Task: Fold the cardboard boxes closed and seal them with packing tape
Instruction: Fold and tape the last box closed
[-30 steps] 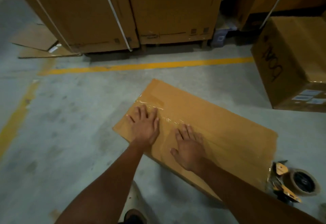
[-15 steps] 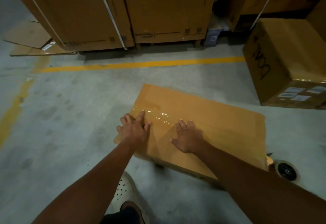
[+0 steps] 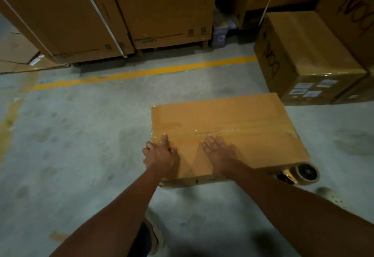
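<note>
A closed brown cardboard box [image 3: 232, 119] lies on the concrete floor in front of me. A strip of clear packing tape [image 3: 218, 132] runs along its top seam. My left hand [image 3: 160, 155] sits at the box's near left corner, its forefinger on the top and the other fingers bent over the left edge. Flat on the top nearby rests my right hand [image 3: 219, 151], fingers straight, just below the tape. A tape dispenser [image 3: 301, 173] with its roll lies on the floor at the box's near right corner, partly hidden by the box.
A sealed box with labels and handwriting [image 3: 299, 58] stands at the right, close to the far right corner of my box. Tall strapped cartons [image 3: 113, 11] line the back behind a yellow floor line [image 3: 141, 73]. My shoes [image 3: 332, 197] show near the bottom.
The box has swung round and now lies squarer to me and further right. My left hand slid from the top to the left corner edge. The right hand stays flat.
</note>
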Action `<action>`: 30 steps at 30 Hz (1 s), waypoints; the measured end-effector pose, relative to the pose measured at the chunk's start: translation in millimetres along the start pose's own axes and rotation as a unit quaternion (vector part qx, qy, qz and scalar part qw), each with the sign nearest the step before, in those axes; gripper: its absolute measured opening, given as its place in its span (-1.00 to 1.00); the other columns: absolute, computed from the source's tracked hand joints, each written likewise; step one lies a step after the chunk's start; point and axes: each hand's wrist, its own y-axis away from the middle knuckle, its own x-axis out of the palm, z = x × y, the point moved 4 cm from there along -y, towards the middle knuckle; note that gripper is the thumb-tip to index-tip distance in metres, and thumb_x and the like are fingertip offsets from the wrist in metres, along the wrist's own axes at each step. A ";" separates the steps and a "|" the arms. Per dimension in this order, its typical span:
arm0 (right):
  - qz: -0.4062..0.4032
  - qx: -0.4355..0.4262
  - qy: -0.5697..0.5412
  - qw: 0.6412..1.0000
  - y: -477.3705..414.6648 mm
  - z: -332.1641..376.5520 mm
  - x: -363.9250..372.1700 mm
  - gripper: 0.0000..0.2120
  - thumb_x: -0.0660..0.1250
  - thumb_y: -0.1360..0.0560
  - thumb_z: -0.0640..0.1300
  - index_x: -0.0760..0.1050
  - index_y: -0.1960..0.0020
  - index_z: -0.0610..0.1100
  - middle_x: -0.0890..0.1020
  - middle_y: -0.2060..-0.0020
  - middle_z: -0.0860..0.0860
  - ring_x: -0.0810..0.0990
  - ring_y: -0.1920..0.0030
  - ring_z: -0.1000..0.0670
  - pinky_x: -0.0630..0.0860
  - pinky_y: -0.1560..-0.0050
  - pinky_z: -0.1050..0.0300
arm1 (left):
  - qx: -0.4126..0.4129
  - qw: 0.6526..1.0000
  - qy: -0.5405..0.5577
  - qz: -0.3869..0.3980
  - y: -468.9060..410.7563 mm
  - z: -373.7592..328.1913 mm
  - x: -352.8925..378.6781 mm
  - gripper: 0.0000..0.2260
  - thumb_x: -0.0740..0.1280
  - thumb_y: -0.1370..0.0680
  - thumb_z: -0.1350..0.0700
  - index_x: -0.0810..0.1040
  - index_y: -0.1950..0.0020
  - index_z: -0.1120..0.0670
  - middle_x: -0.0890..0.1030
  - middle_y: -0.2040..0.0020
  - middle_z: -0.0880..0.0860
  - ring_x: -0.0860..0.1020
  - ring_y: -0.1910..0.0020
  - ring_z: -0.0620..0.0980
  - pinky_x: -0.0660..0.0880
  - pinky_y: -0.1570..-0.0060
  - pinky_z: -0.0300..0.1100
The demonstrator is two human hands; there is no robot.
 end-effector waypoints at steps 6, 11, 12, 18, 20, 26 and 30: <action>-0.035 0.179 -0.068 0.981 45.5 -31.0 18.1 -0.16 0.27 -0.57 -0.15 -0.26 -0.60 0.05 -0.17 -0.57 -0.23 -0.08 -0.52 -0.40 0.22 -0.39 -0.41 | -0.013 0.998 0.054 0.027 46.4 -28.1 24.5 -0.36 0.19 -0.61 -0.20 -0.01 -0.61 -0.12 0.20 -0.36 0.26 0.29 -0.34 0.31 0.40 -0.27 0.14; -0.015 0.157 -0.097 0.983 76.7 -42.1 40.3 -0.25 0.24 -0.58 -0.14 -0.14 -0.60 -0.15 -0.07 -0.55 -0.33 -0.04 -0.53 -0.38 0.20 -0.48 -0.25 | -0.005 0.994 0.089 0.067 92.2 -37.5 44.2 -0.36 0.20 -0.62 -0.11 -0.03 -0.62 -0.09 0.19 -0.37 0.26 0.36 -0.31 0.33 0.40 -0.28 0.13; 0.003 0.115 -0.097 0.989 83.7 -39.0 40.8 -0.30 0.24 -0.58 -0.15 -0.05 -0.59 -0.18 -0.01 -0.54 -0.34 -0.03 -0.54 -0.34 0.15 -0.50 -0.20 | -0.004 0.992 0.099 0.081 98.8 -35.4 44.7 -0.38 0.20 -0.61 -0.08 0.01 -0.61 -0.08 0.20 -0.38 0.26 0.38 -0.30 0.34 0.39 -0.29 0.13; -0.003 0.001 -0.202 0.979 135.9 -14.0 12.0 -0.42 0.25 -0.54 -0.27 0.24 -0.54 -0.14 0.07 -0.56 -0.26 0.23 -0.51 -0.18 0.37 -0.40 0.01 | -0.028 0.938 0.319 0.131 133.5 -21.5 32.2 -0.81 0.11 -0.63 0.17 0.46 -0.17 0.10 0.47 -0.20 0.23 0.51 -0.12 0.23 0.49 -0.21 0.10; -0.021 0.003 -0.210 0.977 156.6 -9.1 -1.7 -0.38 0.29 -0.53 -0.23 0.21 -0.56 -0.11 0.06 -0.56 -0.24 0.30 -0.48 -0.17 0.40 -0.33 0.04 | -0.059 0.888 0.430 0.150 152.0 -19.3 24.5 -0.84 0.11 -0.63 0.20 0.47 -0.04 0.06 0.52 -0.16 0.18 0.49 -0.09 0.14 0.47 -0.14 0.05; -0.086 0.022 -0.257 0.962 212.1 -16.5 -22.4 -0.40 0.31 -0.54 -0.16 0.24 -0.54 -0.16 0.24 -0.53 -0.21 0.22 -0.53 -0.11 0.37 -0.34 0.08 | -0.115 0.806 0.544 0.203 188.7 -6.3 22.7 -0.83 0.14 -0.66 0.21 0.39 -0.25 0.11 0.47 -0.05 0.10 0.45 0.00 0.09 0.40 -0.02 0.00; -0.100 0.045 -0.274 0.955 230.3 -27.7 -17.0 -0.44 0.31 -0.55 -0.13 0.29 -0.51 -0.18 0.34 -0.48 -0.16 0.39 -0.41 -0.16 0.38 -0.36 0.08 | -0.097 0.829 0.516 0.191 186.4 -3.8 36.1 -0.81 0.13 -0.64 0.20 0.43 -0.23 0.14 0.53 -0.18 0.17 0.49 -0.09 0.11 0.38 0.01 -0.03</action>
